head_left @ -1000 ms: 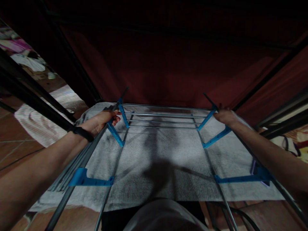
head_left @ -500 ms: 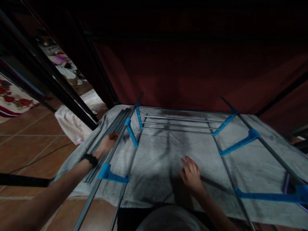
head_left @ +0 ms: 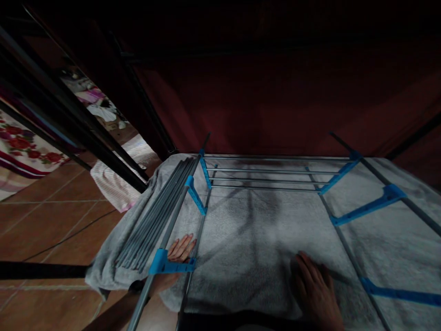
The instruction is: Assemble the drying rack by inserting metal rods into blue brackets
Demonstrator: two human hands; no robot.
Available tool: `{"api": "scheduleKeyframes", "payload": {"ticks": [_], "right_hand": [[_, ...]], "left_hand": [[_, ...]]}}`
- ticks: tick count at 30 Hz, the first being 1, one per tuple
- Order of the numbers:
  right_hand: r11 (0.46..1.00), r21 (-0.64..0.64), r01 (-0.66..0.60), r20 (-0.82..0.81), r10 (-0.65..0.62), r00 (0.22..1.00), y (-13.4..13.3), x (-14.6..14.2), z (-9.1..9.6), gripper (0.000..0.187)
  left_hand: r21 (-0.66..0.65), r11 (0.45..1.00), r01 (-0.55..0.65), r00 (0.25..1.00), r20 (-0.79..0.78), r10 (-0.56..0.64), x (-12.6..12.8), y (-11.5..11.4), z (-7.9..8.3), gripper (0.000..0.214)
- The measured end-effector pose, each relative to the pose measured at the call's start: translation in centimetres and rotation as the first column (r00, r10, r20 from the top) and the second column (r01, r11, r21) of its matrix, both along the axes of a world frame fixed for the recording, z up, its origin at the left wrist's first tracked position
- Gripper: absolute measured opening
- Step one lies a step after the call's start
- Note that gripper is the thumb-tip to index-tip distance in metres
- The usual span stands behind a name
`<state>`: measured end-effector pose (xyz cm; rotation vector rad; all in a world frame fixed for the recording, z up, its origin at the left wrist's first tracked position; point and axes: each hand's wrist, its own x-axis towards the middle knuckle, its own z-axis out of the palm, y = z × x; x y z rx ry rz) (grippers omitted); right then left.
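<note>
A rack frame of grey metal tubes [head_left: 174, 212] and blue plastic brackets lies on a grey cloth [head_left: 241, 230]. My left hand [head_left: 181, 248] is just behind the nearest left bracket [head_left: 172, 265], its forearm crossing below the left tube. Its fingers are stretched out and hold nothing visible; the bracket hides part of the palm. My right hand [head_left: 317, 289] is low over the cloth, inside the right side of the frame, fingers extended and empty. Thin crossbars [head_left: 268, 171] join the two sides at the far end.
Several loose grey tubes [head_left: 155, 216] lie side by side on the cloth's left. A dark red curtain [head_left: 275, 105] hangs behind. Black posts [head_left: 113, 156] and tiled floor [head_left: 58, 225] are at the left, with a pale striped cloth [head_left: 119, 177].
My left hand has left the loose tubes and moved nearer, to the near left bracket. My right hand has moved right and closer to me. The view has shifted slightly.
</note>
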<state>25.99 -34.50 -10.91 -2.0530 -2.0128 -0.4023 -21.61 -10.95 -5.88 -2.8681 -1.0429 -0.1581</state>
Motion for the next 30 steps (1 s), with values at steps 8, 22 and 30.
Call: {"api": "scheduleKeyframes", "payload": {"ticks": [8, 22, 30], "right_hand": [[0.999, -0.001, 0.054, -0.069, -0.054, 0.996, 0.1, -0.3, 0.6, 0.044], [0.991, -0.047, 0.129, -0.140, -0.135, 0.981, 0.6, -1.2, 1.7, 0.052], [0.987, -0.023, 0.157, -0.145, -0.158, 0.977, 0.8, -1.4, 0.9, 0.054]], "left_hand": [[-0.024, 1.000, -0.009, 0.986, -0.165, 0.005, 0.1, -0.3, 0.5, 0.061], [0.012, 0.997, 0.070, 0.990, -0.122, -0.068, -0.7, 1.0, -1.3, 0.059], [-0.004, 0.997, 0.071, 0.988, -0.137, -0.071, -1.1, 1.7, -1.7, 0.064]]}}
